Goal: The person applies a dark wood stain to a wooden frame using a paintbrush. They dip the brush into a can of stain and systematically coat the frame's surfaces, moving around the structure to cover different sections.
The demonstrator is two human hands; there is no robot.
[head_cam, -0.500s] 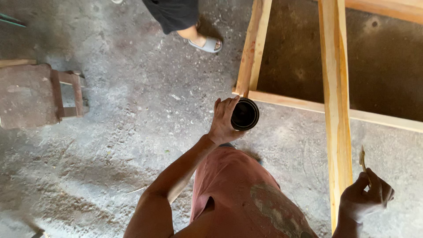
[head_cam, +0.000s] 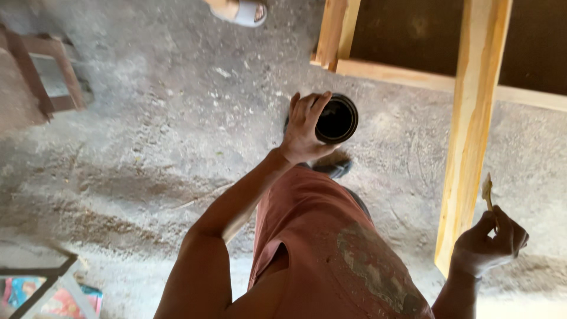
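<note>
Left hand (head_cam: 304, 130) grasps the round black open-topped can (head_cam: 336, 118) by its side, above the grey dusty floor (head_cam: 147, 147) | right hand (head_cam: 490, 242) pinches a thin pale wood sliver (head_cam: 487, 192), just beside the pale wooden frame beam (head_cam: 472, 118) | another person's sandalled foot (head_cam: 239, 10) at top.

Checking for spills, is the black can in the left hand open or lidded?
Open: the can in the left hand shows a dark round mouth, no lid.

A single head-worn camera looks steeply down along the person's own body at the dusty concrete floor (head_cam: 147, 153), close above both hands, with a wooden frame (head_cam: 472, 118) ahead.
</note>
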